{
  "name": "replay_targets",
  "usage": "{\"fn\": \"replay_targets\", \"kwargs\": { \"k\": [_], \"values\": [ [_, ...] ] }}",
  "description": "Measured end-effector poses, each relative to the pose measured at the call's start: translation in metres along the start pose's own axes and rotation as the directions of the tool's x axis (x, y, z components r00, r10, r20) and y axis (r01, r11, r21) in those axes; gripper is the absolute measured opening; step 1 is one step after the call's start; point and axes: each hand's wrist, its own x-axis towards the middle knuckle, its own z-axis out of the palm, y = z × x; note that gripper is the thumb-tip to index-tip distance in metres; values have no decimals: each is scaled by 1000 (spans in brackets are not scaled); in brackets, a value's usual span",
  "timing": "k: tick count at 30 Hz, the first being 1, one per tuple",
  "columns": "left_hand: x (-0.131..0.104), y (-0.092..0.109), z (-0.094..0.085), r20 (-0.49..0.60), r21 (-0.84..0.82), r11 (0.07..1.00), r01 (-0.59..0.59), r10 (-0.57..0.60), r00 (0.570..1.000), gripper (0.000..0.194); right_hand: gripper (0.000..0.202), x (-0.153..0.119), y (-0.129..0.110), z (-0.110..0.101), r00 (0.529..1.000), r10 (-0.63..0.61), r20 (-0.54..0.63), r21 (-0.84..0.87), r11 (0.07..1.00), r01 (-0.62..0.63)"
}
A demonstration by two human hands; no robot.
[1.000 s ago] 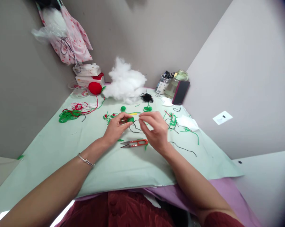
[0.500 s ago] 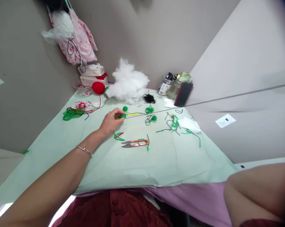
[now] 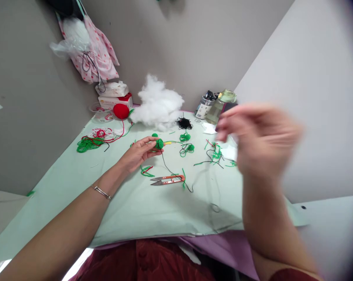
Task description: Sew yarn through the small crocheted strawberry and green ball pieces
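My left hand (image 3: 141, 153) is closed on a small green crocheted ball (image 3: 159, 143), gripping it between thumb and fingers over the table. A black thread (image 3: 165, 162) hangs slack from the ball and trails across the scissors. My right hand (image 3: 259, 140) is raised to the right, blurred, with thumb and fingers drawn together; what they hold, if anything, cannot be made out. Orange-handled thread snips (image 3: 167, 180) lie below the left hand. A yellow crochet hook or similar slim tool (image 3: 168, 143) shows just past the ball.
White stuffing (image 3: 157, 103) is heaped at the back. A red yarn ball (image 3: 121, 111), green yarn (image 3: 90, 144) and a clear tub lie left. Black yarn (image 3: 184, 123), small green bundles (image 3: 187, 149) and yarn scraps (image 3: 215, 153) lie right. A bottle (image 3: 224, 102) stands behind.
My right hand has come into view from the right, raised. The black thread, stretched taut to the right before, now lies slack. My left hand has turned, showing more of the green ball.
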Motion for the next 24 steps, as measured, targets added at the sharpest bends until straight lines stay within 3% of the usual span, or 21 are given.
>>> {"fn": "replay_targets", "kwargs": {
  "k": [4,7,13,24],
  "values": [
    [-4,5,6,39,11,1000,-5,5,999,31,11,-29,27,40,979,80,189,-145,988,-53],
    [-5,6,9,50,30,999,-16,14,999,29,15,-46,48,54,970,71,233,-338,941,12],
    [-5,5,9,55,52,998,-20,17,998,30,24,-55,56,60,951,-28,309,-556,806,205],
    [-4,2,8,53,106,993,-45,40,998,29,24,-55,54,62,945,-74,318,-576,777,254]
  ]
}}
